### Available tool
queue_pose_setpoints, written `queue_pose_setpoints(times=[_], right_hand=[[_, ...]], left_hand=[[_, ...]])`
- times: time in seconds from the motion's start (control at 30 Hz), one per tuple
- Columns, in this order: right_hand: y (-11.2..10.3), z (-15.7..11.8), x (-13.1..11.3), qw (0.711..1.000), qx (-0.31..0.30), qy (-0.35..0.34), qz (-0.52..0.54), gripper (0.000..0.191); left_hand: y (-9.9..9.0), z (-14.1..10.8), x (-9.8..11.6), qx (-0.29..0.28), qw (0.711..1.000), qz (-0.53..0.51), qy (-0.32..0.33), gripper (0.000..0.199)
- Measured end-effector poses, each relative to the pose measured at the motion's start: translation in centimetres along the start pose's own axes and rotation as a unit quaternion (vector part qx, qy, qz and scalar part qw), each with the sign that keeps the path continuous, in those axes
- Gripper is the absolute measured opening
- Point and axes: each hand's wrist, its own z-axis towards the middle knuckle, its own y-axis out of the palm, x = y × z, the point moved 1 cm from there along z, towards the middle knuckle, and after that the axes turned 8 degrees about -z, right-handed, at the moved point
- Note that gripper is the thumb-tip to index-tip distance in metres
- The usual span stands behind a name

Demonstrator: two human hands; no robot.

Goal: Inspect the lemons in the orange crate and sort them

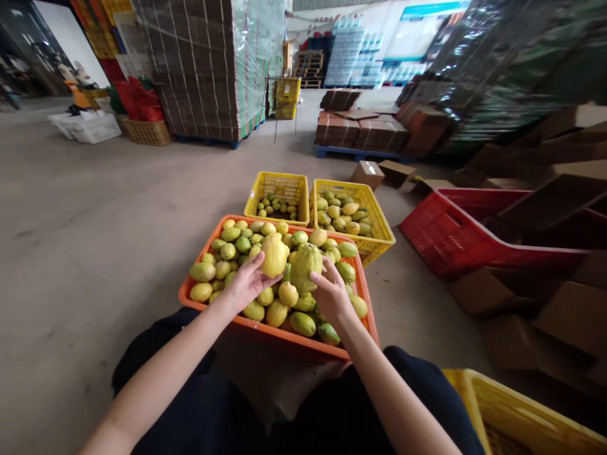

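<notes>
My left hand [250,281] has its fingers curled round a smooth yellow lemon [274,256]. Beside it, my right hand [332,289] grips a greener, ribbed lemon [305,268] with the thumb on its near side. Both lemons are held up close together, a small gap between them. Below them is an orange crate [284,338], filled with loose yellow and green lemons [276,313]. My hands partly cover the fruit in the middle of the crate.
Beyond the orange crate stand two yellow crates, the left one [253,197] with a few lemons, the right one [379,221] fuller. A red crate [441,234] and cardboard boxes [516,341] lie to the right. Another yellow crate [531,411] is at the lower right.
</notes>
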Motion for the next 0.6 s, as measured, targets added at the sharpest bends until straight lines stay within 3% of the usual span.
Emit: queue_pose_setpoints(times=[0.17, 0.27, 0.43, 0.6], right_hand=[[-0.6, -0.3, 0.0, 0.981, -0.027, 0.146, 0.122, 0.021], [-0.9, -0.6, 0.2, 0.967, -0.009, 0.187, 0.171, 0.024], [-1.5, -0.8, -0.4, 0.964, 0.042, 0.18, 0.19, 0.03], [-2.6, -0.6, -3.6, 0.96, 0.123, 0.15, 0.2, 0.029]], left_hand=[[0.3, -0.2, 0.0, 0.015, 0.989, -0.081, -0.124, 0.055], [0.6, -0.1, 0.2, 0.009, 0.985, -0.08, -0.151, 0.057], [0.5, 0.4, -0.8, 0.018, 0.985, 0.011, -0.172, 0.05], [-1.8, -1.0, -3.7, 0.028, 0.942, 0.185, -0.28, 0.033]])
